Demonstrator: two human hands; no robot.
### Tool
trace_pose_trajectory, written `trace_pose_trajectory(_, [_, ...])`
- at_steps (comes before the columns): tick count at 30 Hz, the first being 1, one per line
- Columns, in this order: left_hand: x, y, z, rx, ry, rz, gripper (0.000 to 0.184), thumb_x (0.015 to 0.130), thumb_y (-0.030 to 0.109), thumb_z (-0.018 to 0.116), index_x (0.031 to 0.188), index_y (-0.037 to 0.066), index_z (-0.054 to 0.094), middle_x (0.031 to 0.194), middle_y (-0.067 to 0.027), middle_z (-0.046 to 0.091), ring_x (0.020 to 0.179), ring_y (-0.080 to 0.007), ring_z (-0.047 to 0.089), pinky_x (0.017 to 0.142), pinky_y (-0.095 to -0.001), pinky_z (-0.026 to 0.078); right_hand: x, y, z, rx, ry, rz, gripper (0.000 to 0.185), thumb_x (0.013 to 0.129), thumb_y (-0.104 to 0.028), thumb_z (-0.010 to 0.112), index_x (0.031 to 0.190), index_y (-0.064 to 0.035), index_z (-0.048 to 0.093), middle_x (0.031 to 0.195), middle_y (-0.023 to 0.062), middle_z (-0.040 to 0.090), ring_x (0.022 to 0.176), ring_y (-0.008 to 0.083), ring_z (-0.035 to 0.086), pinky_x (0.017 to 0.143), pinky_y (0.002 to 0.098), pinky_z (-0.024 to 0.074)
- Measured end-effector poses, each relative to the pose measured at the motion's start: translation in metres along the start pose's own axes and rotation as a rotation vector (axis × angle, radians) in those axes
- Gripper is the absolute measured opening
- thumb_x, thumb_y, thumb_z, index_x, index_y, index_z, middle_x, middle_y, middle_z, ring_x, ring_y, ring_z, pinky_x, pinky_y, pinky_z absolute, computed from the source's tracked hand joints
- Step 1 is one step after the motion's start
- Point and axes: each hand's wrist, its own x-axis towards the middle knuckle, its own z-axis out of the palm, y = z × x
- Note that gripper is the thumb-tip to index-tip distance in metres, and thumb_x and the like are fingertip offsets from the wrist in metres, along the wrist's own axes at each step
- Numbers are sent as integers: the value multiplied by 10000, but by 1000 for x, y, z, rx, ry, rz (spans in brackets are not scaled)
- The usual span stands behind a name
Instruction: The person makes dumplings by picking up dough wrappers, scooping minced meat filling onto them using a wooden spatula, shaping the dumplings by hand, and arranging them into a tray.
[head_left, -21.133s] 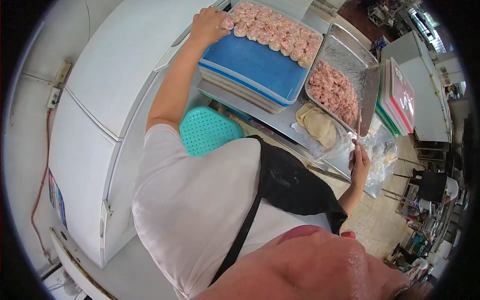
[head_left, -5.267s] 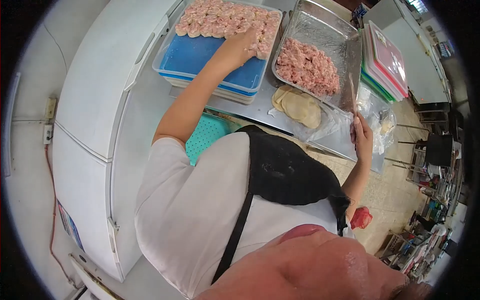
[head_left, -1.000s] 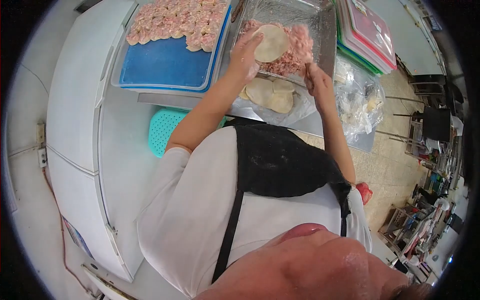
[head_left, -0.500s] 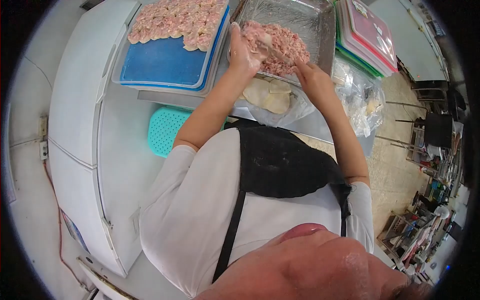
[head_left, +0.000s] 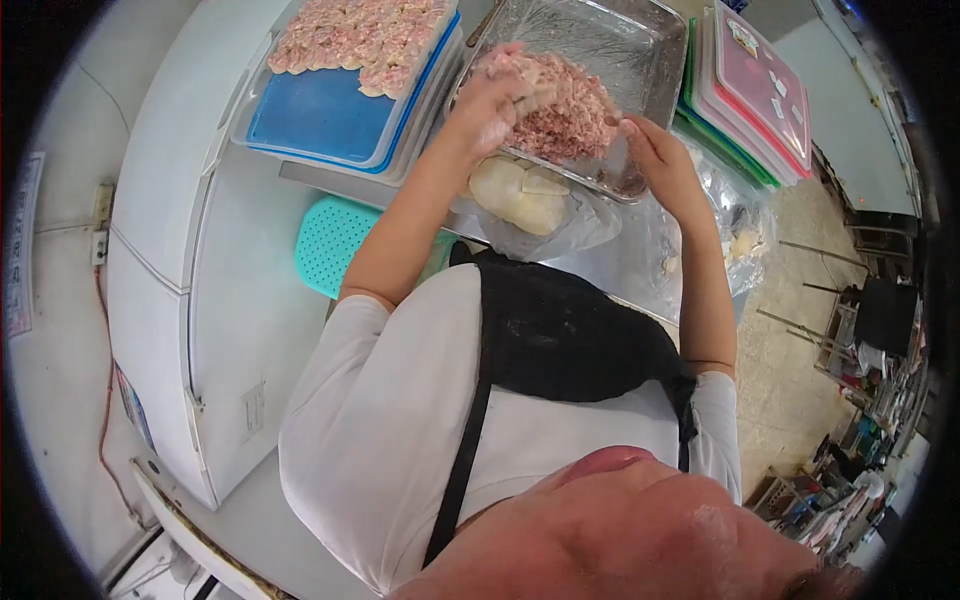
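Note:
My left hand (head_left: 485, 112) is raised over the near left corner of a metal tray (head_left: 655, 85), fingers curled around a meat-filled dumpling (head_left: 535, 88) in a pale wrapper, slightly blurred. Beneath and beside it, a heap of pink minced meat (head_left: 575, 130) lies in the tray. My right hand (head_left: 662, 165) is closed at the tray's near right side, pinching a thin handle (head_left: 613, 120); the tool's other end cannot be made out against the meat. Round pale dough wrappers (head_left: 525, 200) lie stacked on a plastic bag just in front of the tray.
At left, a clear container with a blue base (head_left: 320, 120) holds rows of filled dumplings (head_left: 360, 40). Stacked coloured lids (head_left: 755, 95) stand right of the tray, near a crumpled plastic bag (head_left: 745, 230). A turquoise perforated basket (head_left: 335, 245) sits lower left, beside a white refrigerator (head_left: 240, 330).
My right hand has drawn the tool away from my left hand, moving right and toward me. My left fingers have curled around the filled wrapper. The view has shifted slightly.

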Motion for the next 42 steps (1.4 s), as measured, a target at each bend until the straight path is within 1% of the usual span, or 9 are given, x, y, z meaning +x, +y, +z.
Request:
trace_pose_trajectory(5, [-13,23,36,1140,-139,346,614,792,77,674,1345,77,406,1213,-74,562,926,-202,611,904,-328,476,-7,1,-15,162,-181,127,353,972,-303,499,1124,-4,611,880,92,633,830,138,552,785,290,449])
trace_pose_trajectory(10, [0,29,27,1153,-531,146,530,698,221,796,1170,89,595,1111,-96,652,1015,-219,616,884,-350,473,-9,5,-12,233,-277,-34,328,955,-270,535,1138,-9,613,864,72,633,803,132,543,769,288,455])
trace_pose_trajectory(13, [-5,33,40,1308,-671,369,462,702,262,788,1092,77,625,946,-109,677,892,-271,642,812,-352,484,-1,27,-5,194,-325,-116,322,939,-248,558,1152,-12,611,868,93,642,791,137,560,755,288,463])
trace_pose_trajectory(19, [-3,18,7,1506,-471,209,468,719,250,777,1115,69,604,1004,-112,648,907,-266,619,785,-366,477,28,84,-9,-244,-152,-329,276,911,-239,565,1126,-81,636,938,158,659,798,296,640,721,363,501])
trace_pose_trajectory(22, [-3,-20,-36,1484,63,361,515,663,363,799,1053,73,627,932,-115,670,903,-274,631,795,-369,489,10,37,-8,-445,66,-343,253,908,-262,547,1098,-122,636,950,158,652,816,367,629,702,431,502])
trace_pose_trajectory(28, [-5,15,6,1476,-56,-161,588,703,351,786,1145,18,589,1113,-142,607,1053,-219,565,844,-347,480,25,83,9,-632,57,-235,270,920,-316,509,1105,-158,624,916,152,651,841,360,631,694,469,497])
trace_pose_trajectory(30, [-23,28,18,1448,-34,-7,547,691,367,789,1109,68,603,1129,-119,607,1075,-238,566,851,-367,478,19,89,-11,-762,-66,-19,292,925,-330,498,1107,-144,631,918,164,655,859,357,629,703,466,493])
trace_pose_trajectory(37, [-40,51,49,1278,-313,419,440,756,295,742,1115,76,612,1119,-66,639,1033,-190,588,868,-348,461,-25,20,-43,-19,-69,-46,318,913,-265,576,1154,-65,629,1034,174,661,914,279,651,801,351,486])
trace_pose_trajectory(42, [-35,55,44,1453,-458,263,384,740,268,744,1040,61,622,1002,-82,655,937,-210,602,819,-353,463,-20,4,-8,-75,-139,-317,302,922,-241,569,1149,-53,633,1033,172,659,928,282,644,811,328,484])
